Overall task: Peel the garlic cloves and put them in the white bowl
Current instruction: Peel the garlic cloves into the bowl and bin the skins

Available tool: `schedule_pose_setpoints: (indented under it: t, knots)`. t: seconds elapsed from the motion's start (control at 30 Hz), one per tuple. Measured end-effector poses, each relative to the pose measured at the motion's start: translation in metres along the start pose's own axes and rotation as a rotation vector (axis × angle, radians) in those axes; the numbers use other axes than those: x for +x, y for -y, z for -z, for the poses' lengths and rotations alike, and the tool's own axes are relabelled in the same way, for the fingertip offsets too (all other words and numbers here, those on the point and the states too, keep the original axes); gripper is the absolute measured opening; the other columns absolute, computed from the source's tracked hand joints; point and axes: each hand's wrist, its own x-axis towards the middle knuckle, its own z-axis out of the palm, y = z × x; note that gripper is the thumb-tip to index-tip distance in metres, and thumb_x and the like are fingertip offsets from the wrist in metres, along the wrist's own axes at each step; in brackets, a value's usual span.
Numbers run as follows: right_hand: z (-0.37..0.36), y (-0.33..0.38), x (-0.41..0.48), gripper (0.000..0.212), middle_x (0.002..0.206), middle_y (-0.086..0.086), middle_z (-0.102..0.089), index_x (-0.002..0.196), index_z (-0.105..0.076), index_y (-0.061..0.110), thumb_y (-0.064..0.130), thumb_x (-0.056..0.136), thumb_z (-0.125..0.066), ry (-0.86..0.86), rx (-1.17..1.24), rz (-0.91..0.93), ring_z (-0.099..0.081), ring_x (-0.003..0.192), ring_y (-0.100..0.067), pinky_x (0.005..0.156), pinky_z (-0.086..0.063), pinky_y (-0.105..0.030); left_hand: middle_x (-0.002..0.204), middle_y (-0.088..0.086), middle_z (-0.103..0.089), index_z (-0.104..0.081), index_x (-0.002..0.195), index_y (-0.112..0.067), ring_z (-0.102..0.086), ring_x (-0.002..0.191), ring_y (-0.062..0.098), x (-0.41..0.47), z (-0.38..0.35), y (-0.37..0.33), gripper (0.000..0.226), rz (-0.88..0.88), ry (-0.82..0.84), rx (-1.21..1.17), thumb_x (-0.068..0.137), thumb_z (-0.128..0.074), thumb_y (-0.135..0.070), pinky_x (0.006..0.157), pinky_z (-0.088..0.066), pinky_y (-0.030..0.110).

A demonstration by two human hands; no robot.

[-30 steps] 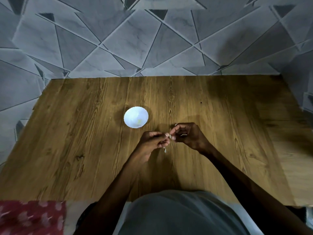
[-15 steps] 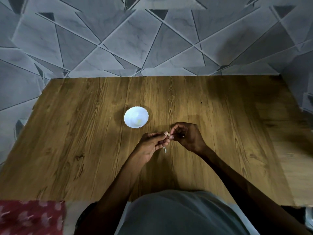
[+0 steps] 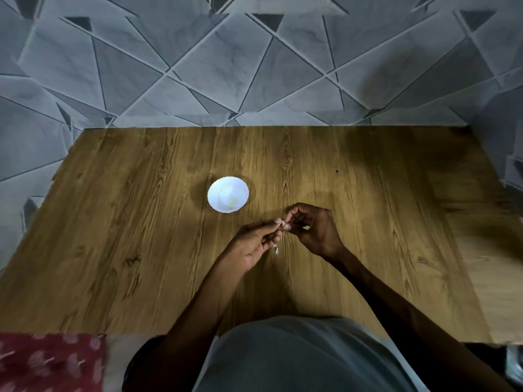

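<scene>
The garlic clove [image 3: 283, 222] shows only as a small pale bit, held above the counter [image 3: 141, 222] between the fingertips of both hands. The left hand [image 3: 254, 244] has its grip closed on it, thumb and curled fingers pinching from the left. The right hand [image 3: 317, 227] pinches the same clove from the right, its other fingers curled in. A thin pale scrap of skin [image 3: 276, 250] sits just below the left fingers; whether it hangs from the hand or lies on the wood cannot be told. The white bowl [image 3: 218, 193] stands on the counter near the hands, beyond them and to the left. Inside it lies a pale yellowish piece [image 3: 232, 201], too small to make out further. A red patterned cloth [image 3: 48, 360] lies at the near left corner.
</scene>
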Motion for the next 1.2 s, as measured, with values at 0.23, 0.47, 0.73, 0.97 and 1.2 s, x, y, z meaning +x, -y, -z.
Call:
schedule_pose_setpoints:
  t: [0.23, 0.47, 0.73, 0.97, 1.2]
  knots:
    - [-0.001, 0.003, -0.001, 0.012, 0.077, 0.005, -0.07, 0.083, -0.068, 0.009, 0.001, 0.08, -0.076, -0.006, -0.031, 0.044, -0.069, 0.073, -0.007, 0.068, -0.056, -0.024, 0.093, 0.017, -0.067, -0.069, 0.1, 0.006, -0.065, 0.067, 0.01, -0.004, 0.0, -0.003, 0.016, 0.022, 0.009, -0.017, 0.086, -0.067, -0.002, 0.068, -0.056, 0.02]
    - [-0.002, 0.008, 0.001, 0.046, 0.091, 0.003, -0.066, 0.112, -0.059, 0.014, -0.004, 0.075, -0.079, -0.043, -0.021, 0.04, -0.065, 0.081, -0.009, 0.07, -0.056, -0.019, 0.087, 0.015, -0.072, -0.071, 0.093, 0.003, -0.064, 0.066, 0.01, -0.006, -0.004, -0.005, 0.009, -0.004, -0.013, 0.032, 0.086, -0.068, -0.003, 0.065, -0.056, 0.019]
    - [-0.004, 0.01, -0.002, 0.047, 0.089, 0.0, -0.063, 0.115, -0.05, 0.006, -0.011, 0.077, -0.073, -0.042, -0.01, 0.065, -0.064, 0.079, -0.013, 0.067, -0.057, -0.033, 0.092, 0.015, -0.074, -0.074, 0.085, -0.003, -0.063, 0.069, 0.009, -0.006, -0.006, -0.005, 0.008, 0.012, -0.001, 0.036, 0.088, -0.067, -0.005, 0.069, -0.052, 0.02]
    - [-0.005, 0.01, -0.003, 0.041, 0.086, -0.001, -0.062, 0.111, -0.05, 0.005, -0.012, 0.079, -0.069, -0.049, 0.0, 0.076, -0.063, 0.076, -0.014, 0.064, -0.056, -0.034, 0.089, 0.013, -0.074, -0.071, 0.095, 0.001, -0.064, 0.069, 0.009, -0.007, -0.005, -0.004, 0.01, 0.024, -0.01, -0.017, 0.089, -0.064, -0.004, 0.066, -0.054, 0.018]
    - [-0.004, 0.0, 0.001, 0.029, 0.084, 0.001, -0.065, 0.101, -0.058, 0.006, -0.009, 0.08, -0.07, -0.06, -0.032, 0.028, -0.065, 0.076, -0.011, 0.066, -0.054, -0.02, 0.078, 0.008, -0.074, -0.071, 0.09, -0.001, -0.07, 0.069, 0.01, 0.001, 0.001, -0.004, 0.008, -0.006, -0.103, -0.097, 0.088, -0.064, 0.003, 0.064, -0.057, 0.02]
